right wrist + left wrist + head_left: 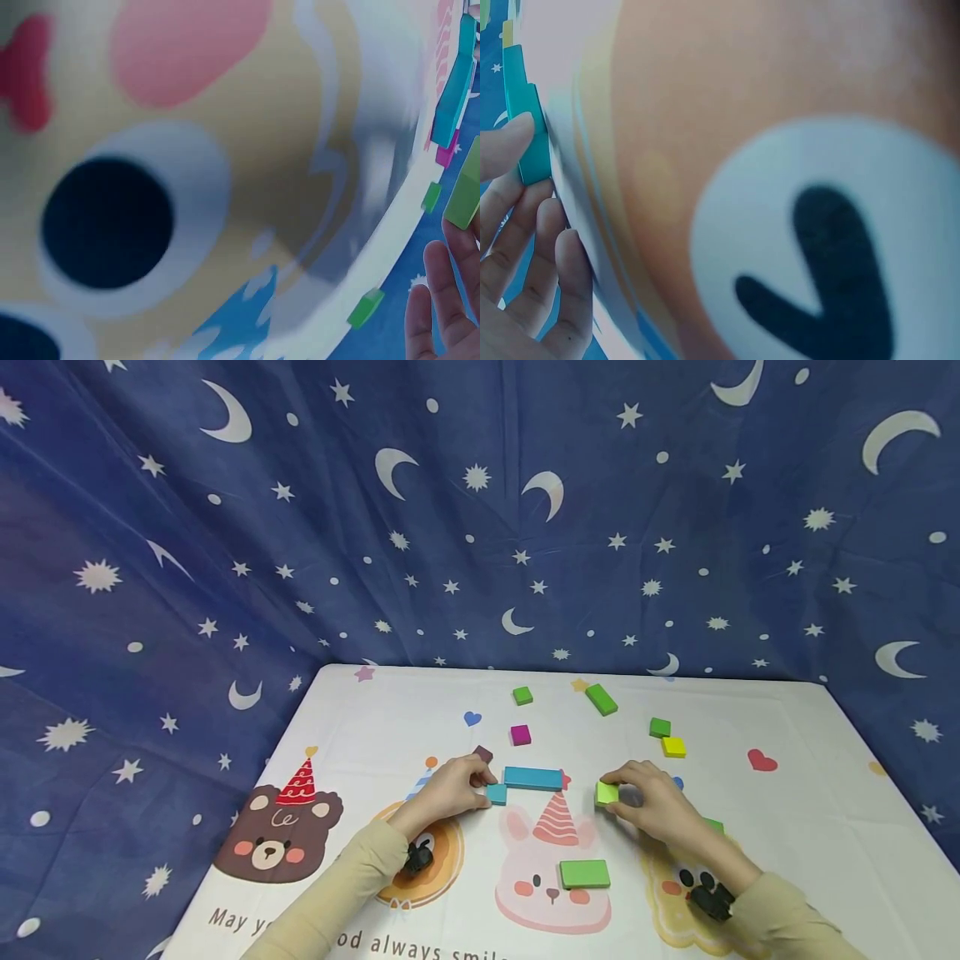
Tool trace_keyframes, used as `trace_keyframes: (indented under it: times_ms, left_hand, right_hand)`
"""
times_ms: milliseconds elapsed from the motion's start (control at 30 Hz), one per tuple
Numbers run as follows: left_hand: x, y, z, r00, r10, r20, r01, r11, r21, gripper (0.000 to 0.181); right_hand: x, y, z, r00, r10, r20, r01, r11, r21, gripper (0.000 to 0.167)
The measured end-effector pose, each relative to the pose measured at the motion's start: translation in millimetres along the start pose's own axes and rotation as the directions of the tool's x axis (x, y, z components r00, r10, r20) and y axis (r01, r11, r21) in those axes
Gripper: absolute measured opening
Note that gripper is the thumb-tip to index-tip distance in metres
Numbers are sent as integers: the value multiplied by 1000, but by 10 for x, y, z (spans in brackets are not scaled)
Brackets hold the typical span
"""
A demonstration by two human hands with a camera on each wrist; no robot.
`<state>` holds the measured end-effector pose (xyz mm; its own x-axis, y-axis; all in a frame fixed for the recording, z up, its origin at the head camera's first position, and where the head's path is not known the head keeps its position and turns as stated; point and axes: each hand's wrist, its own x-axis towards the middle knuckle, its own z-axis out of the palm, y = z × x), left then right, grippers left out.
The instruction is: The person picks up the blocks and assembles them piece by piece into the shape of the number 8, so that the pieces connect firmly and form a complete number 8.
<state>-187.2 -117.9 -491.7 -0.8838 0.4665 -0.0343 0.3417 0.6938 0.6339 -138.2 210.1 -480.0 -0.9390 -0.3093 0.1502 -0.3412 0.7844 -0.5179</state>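
Observation:
Thumb and fingers of my left hand [456, 783] pinch a small blue block [497, 793] close to the near left end of a long blue block [532, 778]. In the left wrist view the small block [537, 159] shows between thumb and fingertips, overlapping the long one. To the right, my right hand [652, 803] pinches a yellow-green block [607, 793], apart from the long blue block. The right wrist view shows this block [465, 187] at its right edge. A brown block [483, 754] lies just beyond the left fingers.
Beyond the hands lie a magenta block [521, 735], a small green block [522, 696], a longer green block [601, 700], another green block [660, 727] and a yellow block [674, 747]. Nearer lies a green block [585, 874]; another [713, 825] is partly behind the right arm.

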Motion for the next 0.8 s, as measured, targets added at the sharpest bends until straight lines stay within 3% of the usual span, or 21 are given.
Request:
trace_keyframes:
  times_ms: [467,800]
  left_hand:
    - [2,-4,7,1000,-1,-5,1,1000,12,25]
    - [0,-6,7,1000,5,-11,-5,1000,4,25]
  right_hand:
    - [97,-197,189,999,28,46,-30,999,41,35]
    - [144,-219,287,998,4,66,-6,999,39,34]
